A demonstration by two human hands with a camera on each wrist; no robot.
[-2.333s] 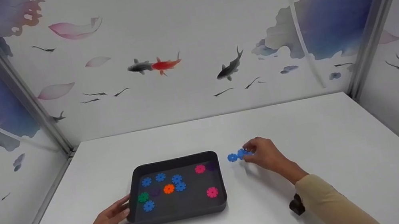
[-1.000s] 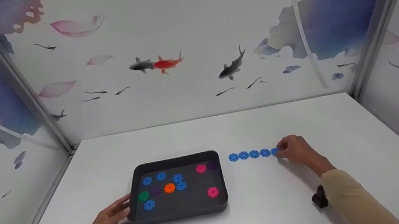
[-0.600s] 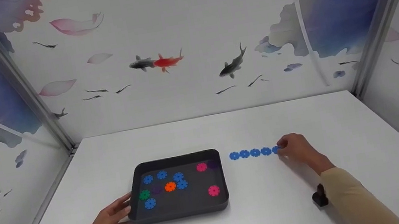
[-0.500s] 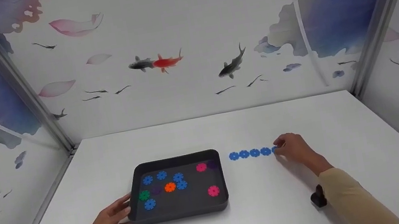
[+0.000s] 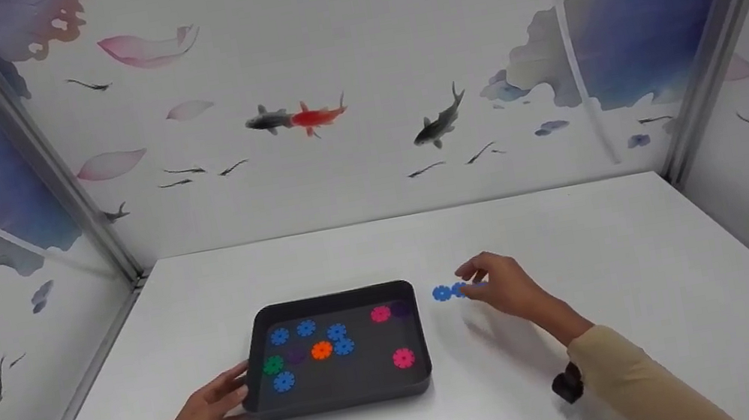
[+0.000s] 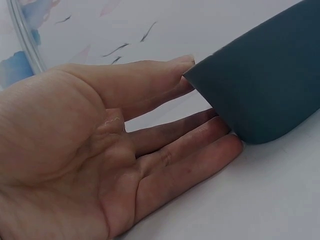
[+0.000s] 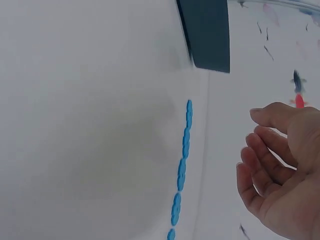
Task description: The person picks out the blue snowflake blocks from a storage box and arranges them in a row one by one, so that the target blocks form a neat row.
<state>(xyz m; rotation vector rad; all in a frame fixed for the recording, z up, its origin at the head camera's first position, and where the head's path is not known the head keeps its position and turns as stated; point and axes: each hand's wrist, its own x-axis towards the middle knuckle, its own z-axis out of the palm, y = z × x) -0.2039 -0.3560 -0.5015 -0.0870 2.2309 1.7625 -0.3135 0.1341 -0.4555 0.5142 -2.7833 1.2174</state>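
My left hand [image 5: 196, 418] rests at the left side of a dark grey tray [image 5: 346, 402]. In the left wrist view its fairly straight thumb and fingers [image 6: 195, 165] touch the tray's wall. Beyond the tray's right side lies a straight row of blue flower-shaped notched discs [image 7: 182, 172], set end to end on the white table. Over the left part of this row my right hand [image 5: 505, 285] hovers with loosely bent fingers and nothing in them, hiding much of the row in the head view. The leftmost blue disc [image 5: 442, 293] stays visible.
Inside the tray lie several blue discs [image 5: 279, 336], an orange disc [image 5: 322, 350], a green disc [image 5: 273, 364], two pink discs [image 5: 403, 358] and dark purple ones. White panels with painted fish and petals enclose the table [image 5: 560, 224] at the back and sides.
My right hand has let go of the disc at the row's right end and moved left over the row, towards the tray. The left hand and the tray have stayed put.
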